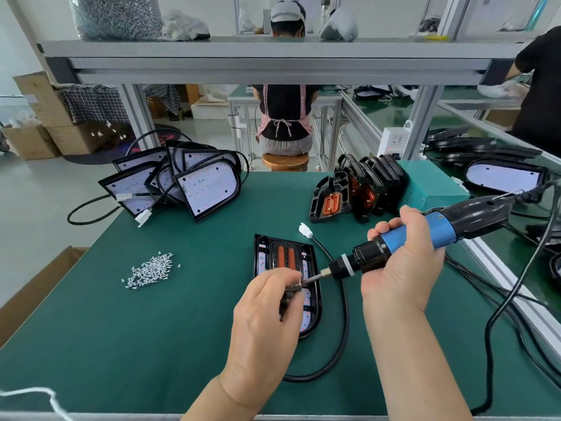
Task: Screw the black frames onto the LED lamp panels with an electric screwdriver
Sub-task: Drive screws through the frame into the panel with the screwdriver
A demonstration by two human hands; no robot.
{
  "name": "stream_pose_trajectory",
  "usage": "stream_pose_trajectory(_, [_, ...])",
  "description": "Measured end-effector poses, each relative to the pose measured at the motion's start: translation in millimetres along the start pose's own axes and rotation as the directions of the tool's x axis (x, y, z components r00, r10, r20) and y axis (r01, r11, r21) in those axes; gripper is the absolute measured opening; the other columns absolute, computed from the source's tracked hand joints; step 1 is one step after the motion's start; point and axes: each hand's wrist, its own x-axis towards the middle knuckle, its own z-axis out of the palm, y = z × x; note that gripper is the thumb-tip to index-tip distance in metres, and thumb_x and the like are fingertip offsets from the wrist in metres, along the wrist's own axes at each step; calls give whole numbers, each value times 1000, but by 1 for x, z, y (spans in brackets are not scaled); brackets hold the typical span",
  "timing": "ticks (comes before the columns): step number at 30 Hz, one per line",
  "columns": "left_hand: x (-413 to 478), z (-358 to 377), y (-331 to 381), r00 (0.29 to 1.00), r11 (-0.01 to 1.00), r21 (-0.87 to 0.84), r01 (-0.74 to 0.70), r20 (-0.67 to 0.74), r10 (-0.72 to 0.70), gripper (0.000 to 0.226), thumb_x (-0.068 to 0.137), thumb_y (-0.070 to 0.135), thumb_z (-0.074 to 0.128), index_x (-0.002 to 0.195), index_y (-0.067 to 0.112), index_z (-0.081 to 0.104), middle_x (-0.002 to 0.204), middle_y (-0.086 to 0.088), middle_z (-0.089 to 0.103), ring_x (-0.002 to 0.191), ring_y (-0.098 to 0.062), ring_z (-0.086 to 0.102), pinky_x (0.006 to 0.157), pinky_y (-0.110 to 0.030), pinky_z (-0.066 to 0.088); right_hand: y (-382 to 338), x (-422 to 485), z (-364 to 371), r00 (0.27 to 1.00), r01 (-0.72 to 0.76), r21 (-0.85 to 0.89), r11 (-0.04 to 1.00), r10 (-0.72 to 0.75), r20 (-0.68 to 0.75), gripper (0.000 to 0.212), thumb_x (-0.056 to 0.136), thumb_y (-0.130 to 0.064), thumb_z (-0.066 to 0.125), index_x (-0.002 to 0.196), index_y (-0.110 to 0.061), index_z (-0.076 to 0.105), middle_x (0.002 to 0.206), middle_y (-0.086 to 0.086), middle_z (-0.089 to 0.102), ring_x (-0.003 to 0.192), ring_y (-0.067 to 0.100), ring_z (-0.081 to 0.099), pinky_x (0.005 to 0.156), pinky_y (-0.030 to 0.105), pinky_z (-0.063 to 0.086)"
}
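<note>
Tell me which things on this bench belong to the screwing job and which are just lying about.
Job: electric screwdriver in right hand; framed panel; what looks like a screw pinched by left hand; loose screws; black frames; LED panels.
Lying about: teal box; bag on shelf; cardboard boxes.

The right hand [400,256] is gripping the electric screwdriver [425,238], fingers wrapping round its barrel and the back of the hand facing the camera, while its forearm is rising from the lower right with the wrist nearly straight. The left hand [267,302] is lying knuckles-up, its forearm coming in from the bottom edge. Its curled thumb and fingertips are pinching a small shiny screw [299,283] at the tool's bit tip.
</note>
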Motion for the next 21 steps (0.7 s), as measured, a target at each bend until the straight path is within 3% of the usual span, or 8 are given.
stream_pose_trajectory(3, [7,-4,-12,999,999,28,15,-50,-13,39,83,10,76,121,16,67,118,10,62,111,-9,58,97,-21,45,1,10,0,999,38,-32,999,-37,26,18,88,-9,67,99,-13,53,68,-2,54,55,16,53,59,27,49])
stream_pose_trajectory(5, [17,-6,-26,977,977,16,214,-25,-214,50,84,22,76,131,21,58,123,8,52,115,-12,53,95,-27,44,1,17,2,996,75,-67,995,-70,62,19,88,-7,66,100,-12,52,69,-1,53,55,17,52,58,27,47])
stream_pose_trajectory(7, [30,-5,-40,850,856,16,517,105,-516,65,83,44,74,138,25,46,124,5,48,112,-15,53,91,-31,43,3,22,3,989,109,-107,988,-98,110,19,87,-5,65,100,-10,51,68,-2,53,55,18,51,57,28,46])
stream_pose_trajectory(9, [41,0,-50,705,739,70,670,250,-663,76,81,57,71,140,20,40,118,2,54,109,-20,55,90,-34,43,8,25,4,981,133,-143,981,-109,160,20,85,-5,65,98,-10,51,65,-2,53,52,17,50,54,28,46])
stream_pose_trajectory(11, [48,8,-55,637,695,98,712,327,-698,74,79,58,75,129,12,45,109,4,58,104,-20,58,90,-37,48,15,25,5,974,152,-194,969,-113,197,22,81,-7,67,94,-11,51,66,0,52,50,18,50,51,28,45])
stream_pose_trajectory(14, [52,14,-58,617,686,94,721,362,-699,61,71,52,81,105,10,53,104,-3,63,97,-22,62,91,-46,53,29,23,4,965,166,-241,956,-107,240,21,78,-8,68,90,-15,52,65,-2,54,48,18,49,49,27,44])
stream_pose_trajectory(18, [54,12,-58,618,685,44,727,394,-680,51,72,43,81,105,11,60,105,-6,69,99,-26,65,93,-50,54,41,20,1,954,178,-303,936,-89,287,21,76,-11,69,90,-16,54,62,-7,57,46,17,51,49,27,45])
stream_pose_trajectory(21, [54,13,-55,617,686,40,726,403,-676,57,68,47,79,108,10,61,107,-7,70,100,-28,66,93,-51,54,46,18,0,952,185,-317,930,-90,291,22,75,-10,68,90,-15,53,61,-7,55,45,16,51,48,26,46])
